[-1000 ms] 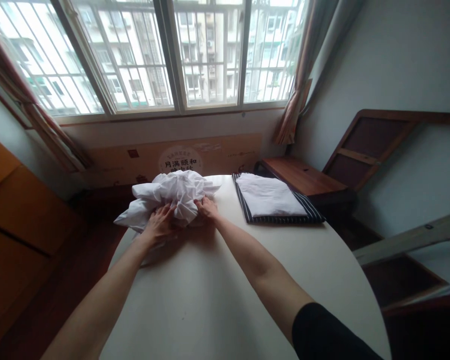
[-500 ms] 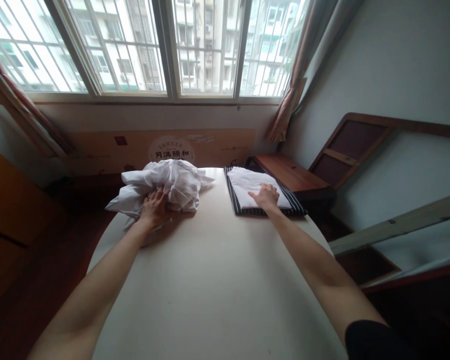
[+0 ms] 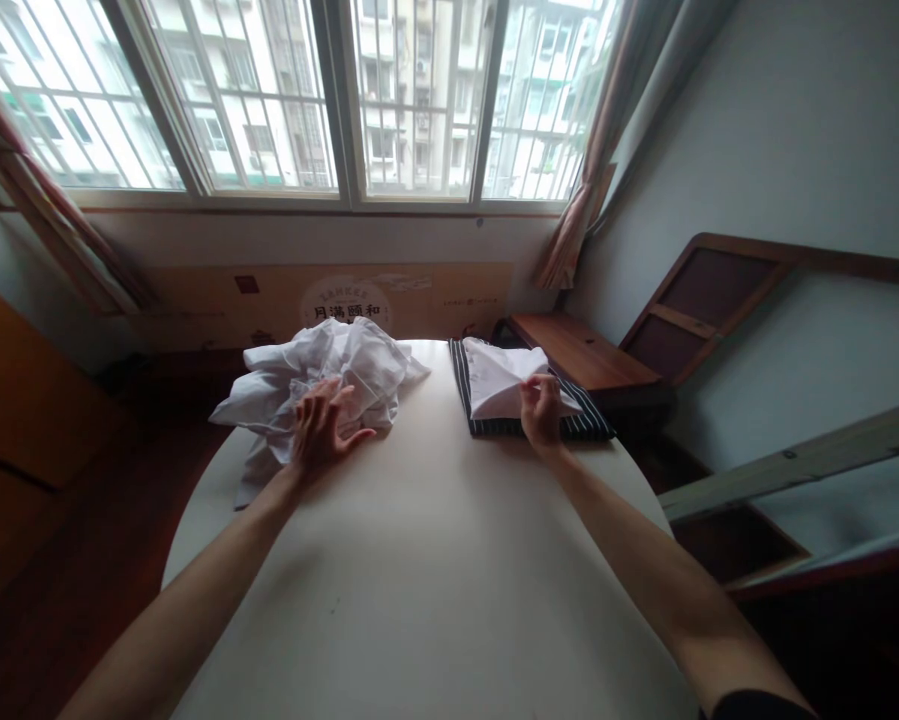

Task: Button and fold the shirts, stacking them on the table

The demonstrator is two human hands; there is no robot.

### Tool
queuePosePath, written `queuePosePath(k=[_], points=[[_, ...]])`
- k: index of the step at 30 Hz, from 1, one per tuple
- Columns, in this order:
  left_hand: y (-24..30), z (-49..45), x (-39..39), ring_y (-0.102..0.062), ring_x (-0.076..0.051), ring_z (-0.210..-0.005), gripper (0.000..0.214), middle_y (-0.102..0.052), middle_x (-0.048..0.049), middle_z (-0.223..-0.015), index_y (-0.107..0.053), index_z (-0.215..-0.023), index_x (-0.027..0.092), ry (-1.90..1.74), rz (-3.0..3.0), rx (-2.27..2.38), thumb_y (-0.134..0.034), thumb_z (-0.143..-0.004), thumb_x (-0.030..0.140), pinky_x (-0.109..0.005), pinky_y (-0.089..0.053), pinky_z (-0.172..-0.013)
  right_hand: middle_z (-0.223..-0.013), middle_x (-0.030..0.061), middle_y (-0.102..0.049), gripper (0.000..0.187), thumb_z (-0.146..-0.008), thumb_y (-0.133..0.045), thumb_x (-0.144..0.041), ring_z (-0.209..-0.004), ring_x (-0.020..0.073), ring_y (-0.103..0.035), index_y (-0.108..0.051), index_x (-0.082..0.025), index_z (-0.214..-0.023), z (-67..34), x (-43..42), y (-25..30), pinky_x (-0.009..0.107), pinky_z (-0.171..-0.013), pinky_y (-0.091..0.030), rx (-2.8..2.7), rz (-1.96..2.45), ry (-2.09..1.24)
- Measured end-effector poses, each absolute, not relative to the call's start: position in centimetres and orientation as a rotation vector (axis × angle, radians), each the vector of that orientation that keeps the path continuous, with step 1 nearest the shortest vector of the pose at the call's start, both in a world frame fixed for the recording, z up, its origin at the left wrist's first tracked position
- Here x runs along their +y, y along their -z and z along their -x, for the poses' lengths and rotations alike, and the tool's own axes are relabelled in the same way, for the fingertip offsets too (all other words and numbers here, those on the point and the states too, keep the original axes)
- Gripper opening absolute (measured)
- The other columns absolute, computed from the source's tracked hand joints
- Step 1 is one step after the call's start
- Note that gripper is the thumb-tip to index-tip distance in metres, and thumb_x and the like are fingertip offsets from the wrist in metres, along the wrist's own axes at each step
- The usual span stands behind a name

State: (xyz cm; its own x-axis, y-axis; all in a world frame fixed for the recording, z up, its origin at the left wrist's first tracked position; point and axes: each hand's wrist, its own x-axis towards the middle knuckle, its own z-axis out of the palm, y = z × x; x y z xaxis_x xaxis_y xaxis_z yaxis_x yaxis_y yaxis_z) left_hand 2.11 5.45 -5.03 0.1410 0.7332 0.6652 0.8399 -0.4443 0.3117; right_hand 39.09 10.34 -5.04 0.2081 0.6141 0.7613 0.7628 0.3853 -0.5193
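A crumpled heap of white cloth [image 3: 336, 355] lies at the far left of the round white table [image 3: 419, 560]. At the heap's near edge is my left hand [image 3: 325, 425], its fingers spread against the fabric. To the right, a folded white garment [image 3: 498, 380] rests on a folded black garment with white stripes [image 3: 588, 415]. My right hand [image 3: 541, 410] pinches the white garment's cloth and lifts it into a raised fold. The fingertips partly hide the pinched spot.
Behind the table stands a long printed cardboard panel [image 3: 464, 295] below the barred window [image 3: 419, 100]. A low brown wooden bench [image 3: 576, 345] is beyond the table's right edge. An orange-brown cabinet [image 3: 14, 420] stands at the left.
My right hand has gone from lying flat on the folded white garment to pinching and raising its cloth. My left hand has shifted slightly right, with its thumb spread out.
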Motion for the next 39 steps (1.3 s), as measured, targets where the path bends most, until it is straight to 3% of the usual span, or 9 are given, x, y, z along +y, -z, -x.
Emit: queuePosePath(k=[6,8,14,18,21,26,29,35,39], points=[[7.3,-10.3,2.3,-0.061,-0.024,-0.095,0.065,-0.059,-0.016,-0.118,-0.048,-0.124,0.015,2.047,2.836,-1.859,-0.048,-0.08,0.062,-0.037,-0.05,-0.078,-0.088,0.0026,-0.06,0.015,-0.09,-0.042,-0.013,-0.086,0.0156,-0.054,-0.054,-0.021,-0.086,-35.0,-1.8,6.0,0.035,-0.087,-0.042,-2.405,0.522,0.09],[7.8,-12.5,2.1,-0.062,-0.024,-0.09,0.063,-0.062,-0.0151,-0.111,-0.054,-0.117,0.012,2.149,2.958,-2.023,-0.059,-0.074,0.059,-0.035,-0.05,-0.075,-0.086,0.0029,-0.061,0.007,-0.089,-0.049,-0.021,-0.082,0.0146,-0.055,-0.056,-0.02,-0.087,-34.7,-4.6,6.7,0.032,-0.081,-0.044,-2.535,0.397,-0.016],[7.1,-14.7,0.8,-0.061,-0.022,-0.078,0.038,-0.067,-0.0084,-0.085,-0.062,-0.09,0.012,2.323,2.927,-2.097,-0.072,-0.065,0.039,-0.033,-0.05,-0.07,-0.091,0.0085,-0.06,0.014,-0.085,-0.053,-0.037,-0.093,0.0228,-0.057,-0.056,-0.023,-0.087,-37.3,-4.2,6.2,0.039,-0.083,-0.047,-1.881,1.036,-0.246],[5.2,-13.6,-2.8,-0.06,-0.025,-0.095,0.046,-0.065,-0.01,-0.106,-0.06,-0.11,0.015,1.862,3.453,-1.591,-0.069,-0.07,0.036,-0.037,-0.049,-0.084,-0.123,0.0167,-0.05,0.054,-0.079,-0.057,-0.051,-0.105,0.027,-0.056,-0.045,-0.019,-0.121,-39.1,0.1,5.6,0.042,-0.082,-0.05,-1.484,1.411,-0.65],[4.1,-13.1,-5.9,-0.058,-0.025,-0.095,0.039,-0.065,-0.009,-0.099,-0.064,-0.097,0.017,1.12,3.802,-0.905,-0.07,-0.068,0.043,-0.037,-0.044,-0.091,-0.131,0.0186,-0.047,0.073,-0.076,-0.06,-0.051,-0.107,0.0266,-0.056,-0.033,-0.019,-0.136,-38.4,1.3,5.8,0.039,-0.081,-0.05,-1.613,1.367,-1.027],[3.6,-11.6,-8.3,-0.054,-0.016,-0.066,0.047,-0.061,-0.0039,-0.068,-0.067,-0.076,0.017,0.407,4.097,-0.489,-0.072,-0.061,0.061,-0.026,-0.046,-0.066,-0.097,0.0066,-0.064,0.044,-0.064,-0.066,-0.017,-0.085,0.0185,-0.058,-0.06,-0.016,-0.108,-34.7,-1.6,6.5,0.03,-0.075,-0.048,-2.017,1.192,-1.069],[3.1,-10.1,-6.6,-0.054,-0.013,-0.06,0.047,-0.062,-0.003,-0.068,-0.069,-0.081,0.015,0.283,4.188,-0.797,-0.065,-0.069,0.061,-0.022,-0.041,-0.056,-0.07,-0.0013,-0.059,0.029,-0.061,-0.052,-0.005,-0.06,0.0102,-0.05,-0.063,-0.015,-0.085,-33.2,-4.0,6.7,0.021,-0.057,-0.042,-2.111,0.989,-1.26],[3.4,-13.0,0.9,-0.056,-0.016,-0.062,0.051,-0.062,-0.004,-0.067,-0.066,-0.081,0.015,0.84,3.023,-1.904,-0.046,-0.082,0.062,-0.024,-0.037,-0.056,-0.067,-0.0007,-0.059,0.012,-0.061,-0.056,-0.008,-0.066,0.0121,-0.052,-0.062,-0.016,-0.069,-31.6,-6.9,5.9,0.022,-0.063,-0.042,-2.351,0.433,-1.4],[4.6,-18.1,3.9,-0.064,-0.028,-0.078,0.063,-0.067,-0.0152,-0.081,-0.065,-0.091,0.013,0.487,2.74,-1.996,-0.049,-0.074,0.071,-0.033,-0.043,-0.066,-0.07,0.0019,-0.062,0.014,-0.079,-0.057,-0.029,-0.064,0.0137,-0.056,-0.061,-0.016,-0.075,-32.2,-5.2,5.4,0.024,-0.061,-0.044,-2.171,0.904,-1.233]])
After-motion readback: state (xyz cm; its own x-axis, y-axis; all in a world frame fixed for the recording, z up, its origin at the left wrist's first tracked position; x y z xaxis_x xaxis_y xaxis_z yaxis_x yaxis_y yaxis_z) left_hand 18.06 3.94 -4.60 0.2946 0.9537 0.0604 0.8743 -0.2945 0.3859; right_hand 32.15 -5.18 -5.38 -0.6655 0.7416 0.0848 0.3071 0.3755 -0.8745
